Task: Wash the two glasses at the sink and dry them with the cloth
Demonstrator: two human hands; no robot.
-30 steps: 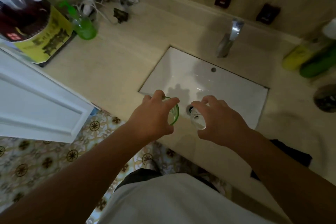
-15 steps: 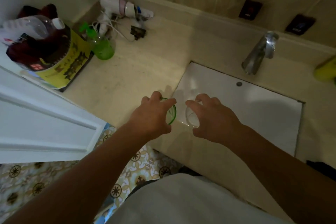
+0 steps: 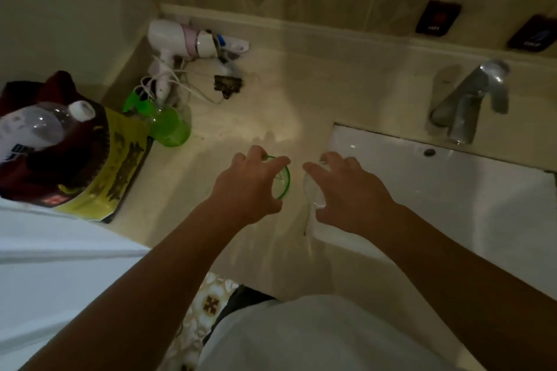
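Note:
My left hand [image 3: 248,187] grips a green-rimmed glass [image 3: 283,182] from above, over the beige counter just left of the sink. My right hand [image 3: 346,193] grips a clear glass [image 3: 313,194] from above, at the sink's left edge. Both glasses are mostly hidden under my fingers. The white rectangular sink [image 3: 437,190] lies to the right, with a chrome faucet [image 3: 470,105] behind it. No cloth shows in this view.
On the counter at the left stand a green spray bottle [image 3: 164,122], a white hair dryer [image 3: 177,42] with its cord, and a bag holding a plastic bottle [image 3: 45,135]. Two dark tags [image 3: 438,18] sit on the ledge behind the faucet. A white door [image 3: 45,265] is at lower left.
Both hands carried the glasses leftward, from over the sink basin to its left edge and the counter. The view swung left, and the bottles at the right left the frame.

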